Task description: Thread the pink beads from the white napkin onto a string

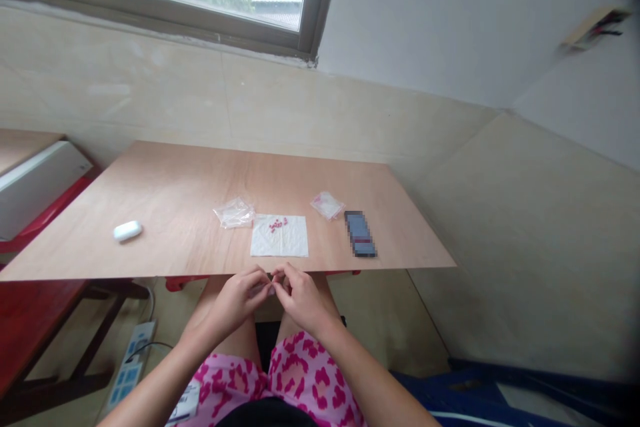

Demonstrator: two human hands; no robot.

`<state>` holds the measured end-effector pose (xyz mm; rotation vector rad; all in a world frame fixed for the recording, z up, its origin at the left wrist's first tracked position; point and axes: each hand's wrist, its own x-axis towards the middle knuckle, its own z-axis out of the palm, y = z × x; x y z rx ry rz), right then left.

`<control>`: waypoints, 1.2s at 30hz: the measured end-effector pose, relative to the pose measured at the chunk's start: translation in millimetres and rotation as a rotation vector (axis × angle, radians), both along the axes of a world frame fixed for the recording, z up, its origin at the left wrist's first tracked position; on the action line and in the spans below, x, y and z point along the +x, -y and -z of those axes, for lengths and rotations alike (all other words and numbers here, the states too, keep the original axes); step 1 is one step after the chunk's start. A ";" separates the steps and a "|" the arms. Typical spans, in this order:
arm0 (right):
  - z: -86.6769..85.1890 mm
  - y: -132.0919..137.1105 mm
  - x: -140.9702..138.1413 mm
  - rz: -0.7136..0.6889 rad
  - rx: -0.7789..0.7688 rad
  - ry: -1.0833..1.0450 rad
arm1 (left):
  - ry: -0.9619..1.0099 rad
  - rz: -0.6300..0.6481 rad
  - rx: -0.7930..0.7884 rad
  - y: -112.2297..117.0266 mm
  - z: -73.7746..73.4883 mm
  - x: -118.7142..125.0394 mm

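Observation:
My left hand (249, 290) and my right hand (299, 293) meet fingertip to fingertip over my lap, just below the table's near edge. Both are closed in a pinch; whatever lies between the fingertips is too small to make out. Beyond them, a white paper napkin (279, 245) lies flat by the table edge. Several small pink-red beads or pieces (277, 224) are scattered on its upper part. A crumpled clear plastic bag (236, 213) rests to the napkin's left, and another small clear bag (327, 205) with some pink in it to the upper right.
A phone (360, 234) lies right of the napkin on the wooden table (175, 180). A white earbud case (128, 231) sits at the left. Below on the left are a power strip (131, 360) and a red wooden bench (40, 320). A tiled wall stands behind.

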<state>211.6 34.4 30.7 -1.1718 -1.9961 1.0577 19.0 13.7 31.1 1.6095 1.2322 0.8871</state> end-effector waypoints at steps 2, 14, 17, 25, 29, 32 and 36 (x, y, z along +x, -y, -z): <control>0.3 0.4 -0.5 -0.007 -0.014 -0.023 | -0.024 0.007 0.024 0.2 -0.7 -0.2; -2.2 0.1 -1.3 0.000 -0.042 -0.075 | 0.011 -0.001 0.077 0.2 2.7 -1.7; -2.6 -0.2 -1.9 0.003 -0.043 -0.096 | 0.055 -0.006 0.078 -2.4 7.2 -2.3; 1.8 0.5 -3.7 0.031 -0.031 -0.089 | 0.038 0.022 0.098 -5.7 15.9 -5.7; 2.6 -0.4 -3.4 0.050 -0.021 -0.095 | 0.028 -0.003 0.092 -5.7 18.2 -5.8; 1.7 0.8 -4.4 0.044 -0.014 -0.101 | 0.025 0.008 0.103 -4.7 18.0 -5.1; 0.6 3.4 -6.1 0.036 -0.021 -0.122 | 0.030 0.017 0.130 -3.4 17.7 -4.2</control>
